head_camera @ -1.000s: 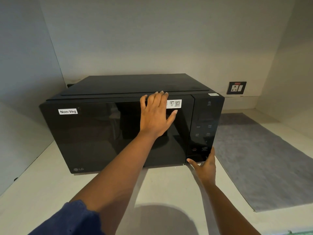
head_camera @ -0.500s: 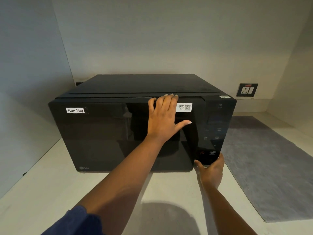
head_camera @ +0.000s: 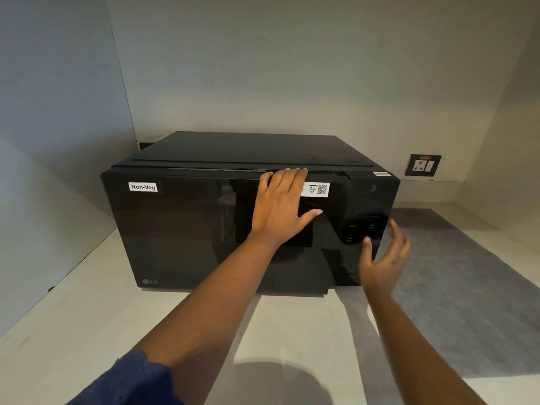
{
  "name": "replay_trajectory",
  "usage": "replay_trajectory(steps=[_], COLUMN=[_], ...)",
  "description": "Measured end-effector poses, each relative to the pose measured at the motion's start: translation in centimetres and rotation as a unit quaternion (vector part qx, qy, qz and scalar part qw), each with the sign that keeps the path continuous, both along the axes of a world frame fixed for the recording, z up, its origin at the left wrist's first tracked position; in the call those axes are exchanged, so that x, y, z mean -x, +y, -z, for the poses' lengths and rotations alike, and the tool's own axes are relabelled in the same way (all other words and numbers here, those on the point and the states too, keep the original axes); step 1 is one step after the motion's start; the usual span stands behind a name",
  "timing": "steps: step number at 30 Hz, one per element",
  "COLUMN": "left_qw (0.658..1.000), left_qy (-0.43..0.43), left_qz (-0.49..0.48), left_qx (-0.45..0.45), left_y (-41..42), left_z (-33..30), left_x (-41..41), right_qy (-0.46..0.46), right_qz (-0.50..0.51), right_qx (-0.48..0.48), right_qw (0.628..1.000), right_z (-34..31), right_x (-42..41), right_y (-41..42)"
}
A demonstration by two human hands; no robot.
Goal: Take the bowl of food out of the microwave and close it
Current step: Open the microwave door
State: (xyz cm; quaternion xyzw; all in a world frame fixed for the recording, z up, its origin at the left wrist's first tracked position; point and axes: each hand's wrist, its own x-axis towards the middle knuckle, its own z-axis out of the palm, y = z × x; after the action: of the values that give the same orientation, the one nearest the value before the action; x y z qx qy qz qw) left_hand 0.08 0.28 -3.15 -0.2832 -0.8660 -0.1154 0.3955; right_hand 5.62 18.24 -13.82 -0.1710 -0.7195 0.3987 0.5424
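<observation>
Black microwave (head_camera: 233,217) sits under the left hand (head_camera: 280,211), whose flat, spread palm presses its door's upper edge. Beside the control panel (head_camera: 365,223), the right hand (head_camera: 382,261) hovers loosely spread, holding nothing; the bowl is unseen.

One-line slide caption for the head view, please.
Left hand flat against the glossy black microwave door, right hand open beside its control panel.
</observation>
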Motion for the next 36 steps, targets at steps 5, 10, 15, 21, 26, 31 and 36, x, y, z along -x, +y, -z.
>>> replay_trajectory(steps=[5,10,15,21,26,31,36], left_qw=[1.000,0.999,0.997,0.996,0.978,0.944,0.914], left_qy=[-0.023,-0.039,-0.063,-0.077,-0.162,-0.263,-0.324], left_qz=[0.010,0.034,0.046,-0.029,-0.110,-0.191,-0.246], left_qx=[0.007,-0.017,-0.010,-0.044,-0.074,-0.053,0.010], left_y=[-0.5,-0.9,-1.7,-2.6,-3.4,-4.3,-5.6], left_z=[-0.4,-0.6,-1.3,-2.7,-4.4,-7.3,-8.0], left_x=[-0.5,-1.3,-2.3,-3.5,-5.9,-8.3,-9.8], right_qy=[0.077,0.010,0.038,0.036,-0.009,-0.047,-0.045], right_qz=[-0.065,-0.122,-0.133,-0.175,-0.291,-0.500,-0.616], right_qx=[-0.193,-0.298,-0.307,-0.346,-0.339,-0.266,-0.224], right_qw=[0.976,0.947,0.942,0.921,0.895,0.823,0.754], right_z=[-8.7,-11.6,-11.0,-11.5,-13.2,-15.3,-15.3], right_x=[0.3,1.2,0.6,-0.6,-2.0,-4.6,-6.3], right_y=[-2.6,-4.6,-4.8,-4.1,-3.6,-4.4,-6.6])
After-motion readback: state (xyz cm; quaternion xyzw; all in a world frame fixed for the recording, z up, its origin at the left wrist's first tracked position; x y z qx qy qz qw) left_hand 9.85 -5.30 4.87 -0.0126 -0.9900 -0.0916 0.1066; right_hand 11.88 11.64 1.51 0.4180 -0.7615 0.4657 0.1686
